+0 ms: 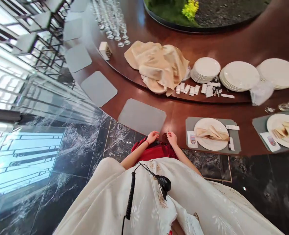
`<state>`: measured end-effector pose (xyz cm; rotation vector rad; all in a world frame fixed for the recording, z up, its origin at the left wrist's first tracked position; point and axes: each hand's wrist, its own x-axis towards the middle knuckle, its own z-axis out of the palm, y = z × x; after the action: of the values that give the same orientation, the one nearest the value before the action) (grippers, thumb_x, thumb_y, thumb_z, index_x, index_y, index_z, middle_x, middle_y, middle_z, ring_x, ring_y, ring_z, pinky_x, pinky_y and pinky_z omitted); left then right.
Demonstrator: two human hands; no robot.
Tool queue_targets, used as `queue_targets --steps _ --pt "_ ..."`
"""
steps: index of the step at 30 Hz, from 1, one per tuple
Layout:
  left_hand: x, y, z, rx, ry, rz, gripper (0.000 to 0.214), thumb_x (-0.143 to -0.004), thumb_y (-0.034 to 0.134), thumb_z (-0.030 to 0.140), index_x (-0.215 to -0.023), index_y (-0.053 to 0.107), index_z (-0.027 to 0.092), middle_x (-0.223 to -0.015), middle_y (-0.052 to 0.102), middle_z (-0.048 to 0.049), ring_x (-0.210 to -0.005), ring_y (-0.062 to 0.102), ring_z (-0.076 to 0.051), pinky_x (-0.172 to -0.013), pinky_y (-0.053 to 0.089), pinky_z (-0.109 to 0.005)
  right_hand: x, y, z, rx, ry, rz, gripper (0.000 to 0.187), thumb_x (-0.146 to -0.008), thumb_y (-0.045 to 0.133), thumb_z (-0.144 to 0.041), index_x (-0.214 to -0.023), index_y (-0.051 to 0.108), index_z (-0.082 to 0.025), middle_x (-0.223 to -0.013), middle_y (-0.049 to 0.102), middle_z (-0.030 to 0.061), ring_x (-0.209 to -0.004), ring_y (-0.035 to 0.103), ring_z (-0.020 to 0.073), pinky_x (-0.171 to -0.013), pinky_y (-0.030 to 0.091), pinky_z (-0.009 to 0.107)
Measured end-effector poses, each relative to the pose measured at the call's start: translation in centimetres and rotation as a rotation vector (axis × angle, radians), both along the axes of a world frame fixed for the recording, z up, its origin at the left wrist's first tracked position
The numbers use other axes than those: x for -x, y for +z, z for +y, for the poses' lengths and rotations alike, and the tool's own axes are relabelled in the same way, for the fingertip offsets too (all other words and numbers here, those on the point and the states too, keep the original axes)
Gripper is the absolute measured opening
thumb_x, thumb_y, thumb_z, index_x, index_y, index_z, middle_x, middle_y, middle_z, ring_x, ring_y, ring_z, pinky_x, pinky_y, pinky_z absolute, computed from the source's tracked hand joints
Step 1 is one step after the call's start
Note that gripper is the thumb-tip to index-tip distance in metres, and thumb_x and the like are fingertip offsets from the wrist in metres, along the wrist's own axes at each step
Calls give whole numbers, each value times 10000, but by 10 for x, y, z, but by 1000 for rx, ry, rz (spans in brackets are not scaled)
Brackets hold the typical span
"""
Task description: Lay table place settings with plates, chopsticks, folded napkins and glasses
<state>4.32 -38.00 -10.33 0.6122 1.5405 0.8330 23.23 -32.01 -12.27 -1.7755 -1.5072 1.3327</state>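
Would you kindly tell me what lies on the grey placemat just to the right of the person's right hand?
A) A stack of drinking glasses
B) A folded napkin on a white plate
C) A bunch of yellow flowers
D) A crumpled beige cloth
B. A folded napkin rests on a white plate, which sits on the grey placemat beside the right hand.

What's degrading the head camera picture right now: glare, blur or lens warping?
In the head view, sunlight blows out the window and reflects brightly off the marble floor; the wide lens visibly bends the wooden table; the left hand and right hand look reasonably sharp.
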Motion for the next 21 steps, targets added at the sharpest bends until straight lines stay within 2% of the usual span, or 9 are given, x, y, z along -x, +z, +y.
queue_targets --steps 3,6,8,10,12,15,18,21 --pt "89 -4 -59 120 294 48 159 -849 630 72 -974 672 161 -788 719 -26 -682 674 -127 -814 592 -289 97 3 8 122 154 111 281 -773 625 -493 -822 639 -216 -620 615 3 -554 568 169 -601 470 285" --pt "170 2 -109 232 583 116 143 -856 627 46 -946 659 151 -798 716 -40 -717 686 -126 -806 590 -268 188 10 4 175 305 140 288 -770 595 -479 -841 671 -211 -583 600 -12 -476 535 147 -546 441 274" --pt "213 9 -135 275 743 145 127 -872 635 60 -961 660 147 -835 726 -57 -763 708 -133 -807 591 -260 240 15 -3 171 398 125 272 -766 588 -453 -844 687 -212 -565 598 -14 -467 538 149 -534 433 272" --pt "247 17 -151 277 850 132 106 -899 640 106 -994 665 148 -879 740 -78 -795 727 -142 -800 597 -261 286 18 -9 173 474 118 248 -760 590 -423 -840 693 -213 -525 580 -18 -475 549 160 -535 435 271" --pt "277 23 -157 237 908 81 104 -919 645 157 -1020 668 154 -915 751 -94 -811 741 -151 -791 604 -267 327 19 -11 186 540 125 223 -755 602 -398 -835 695 -212 -492 562 -21 -480 553 167 -543 440 270" --pt "326 25 -149 157 924 15 140 -896 696 207 -1026 666 163 -949 761 -108 -827 756 -168 -798 618 -290 379 13 -2 207 575 114 202 -750 624 -387 -809 688 -205 -468 543 -22 -474 550 169 -538 436 266" --pt "388 21 -137 176 829 56 125 -879 710 208 -994 662 195 -959 768 -100 -867 769 -190 -811 628 -314 424 1 23 207 501 116 193 -749 633 -386 -780 674 -199 -464 541 -13 -461 544 168 -515 432 263" --pt "454 22 -145 288 732 135 107 -896 658 156 -896 650 262 -885 752 -51 -863 773 -190 -780 616 -310 472 -12 51 214 350 129 174 -744 646 -382 -756 641 -208 -460 531 -20 -431 529 155 -485 433 251"
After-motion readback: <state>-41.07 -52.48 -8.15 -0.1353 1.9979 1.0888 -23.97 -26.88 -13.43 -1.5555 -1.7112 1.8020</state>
